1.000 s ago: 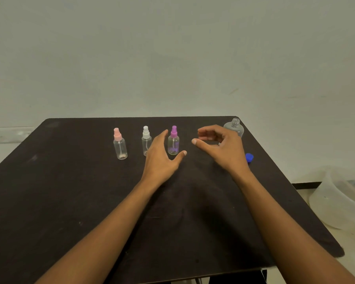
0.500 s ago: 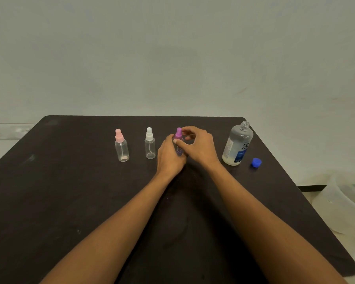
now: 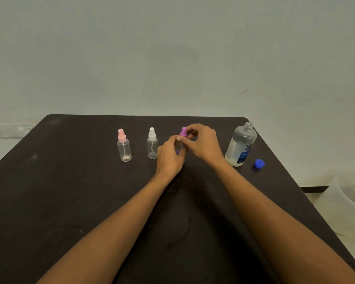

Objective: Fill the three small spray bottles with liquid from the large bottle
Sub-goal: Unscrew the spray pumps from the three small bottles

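On the dark tabletop (image 3: pixel 70 201), the left hand (image 3: pixel 169 156) wrapped the body of the purple-capped spray bottle (image 3: pixel 183 132) while the right hand (image 3: pixel 203 143) pinched its cap. Just right of that bottle stood the large bottle (image 3: pixel 241 144), uncapped, its blue cap (image 3: pixel 259 163) beside it. Left of it stood the white-capped spray bottle (image 3: pixel 152 143), then the pink-capped spray bottle (image 3: pixel 123 145), both closed. Twisting hard could likely swing the right forearm into the open large bottle and spill it.
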A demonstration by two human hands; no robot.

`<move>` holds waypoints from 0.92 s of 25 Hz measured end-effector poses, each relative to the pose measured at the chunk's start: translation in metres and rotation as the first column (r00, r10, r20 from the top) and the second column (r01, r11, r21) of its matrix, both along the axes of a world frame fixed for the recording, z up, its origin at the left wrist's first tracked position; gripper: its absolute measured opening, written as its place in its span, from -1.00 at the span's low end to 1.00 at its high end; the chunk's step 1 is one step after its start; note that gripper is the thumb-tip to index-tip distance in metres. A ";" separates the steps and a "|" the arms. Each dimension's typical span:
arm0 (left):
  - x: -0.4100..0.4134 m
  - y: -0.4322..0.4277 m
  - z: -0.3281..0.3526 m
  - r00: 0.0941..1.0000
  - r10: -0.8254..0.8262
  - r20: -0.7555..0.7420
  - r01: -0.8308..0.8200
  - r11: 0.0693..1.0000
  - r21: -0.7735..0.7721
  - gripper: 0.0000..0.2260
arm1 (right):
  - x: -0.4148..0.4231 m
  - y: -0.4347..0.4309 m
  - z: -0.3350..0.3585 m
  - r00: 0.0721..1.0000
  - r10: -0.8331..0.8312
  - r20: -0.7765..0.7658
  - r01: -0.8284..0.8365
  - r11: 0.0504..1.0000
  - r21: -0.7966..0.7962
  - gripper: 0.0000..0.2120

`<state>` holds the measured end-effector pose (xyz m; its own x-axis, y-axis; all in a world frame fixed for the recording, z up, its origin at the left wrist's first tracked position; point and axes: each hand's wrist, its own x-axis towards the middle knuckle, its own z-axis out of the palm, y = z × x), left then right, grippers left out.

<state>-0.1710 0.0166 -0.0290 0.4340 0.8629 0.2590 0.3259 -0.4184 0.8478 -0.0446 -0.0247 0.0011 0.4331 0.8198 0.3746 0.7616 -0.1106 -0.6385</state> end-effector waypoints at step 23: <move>-0.075 -0.087 0.057 0.987 -0.100 0.130 0.100 0.995 0.010 -0.63 | -0.037 -0.096 0.137 0.738 0.563 0.372 -0.386 0.805 -0.451 -0.78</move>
